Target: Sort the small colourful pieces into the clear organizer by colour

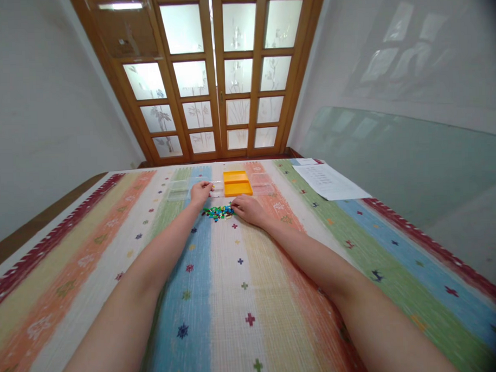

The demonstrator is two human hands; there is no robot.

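A small heap of coloured beads (218,212), mostly green and blue, lies on the striped cloth (243,294). My right hand (249,209) rests at the heap's right edge, fingers curled and pinched among the beads. My left hand (200,192) is just beyond the heap on the left, fingers closed on a thin stick-like thing with a yellow tip that I cannot name. An orange tray (237,183) sits behind the heap.
Clear plastic containers (177,190) lie left of the orange tray and another clear piece (262,183) right of it. A printed sheet of paper (329,181) lies at the far right. Wooden glazed doors (223,78) stand beyond the table's far edge.
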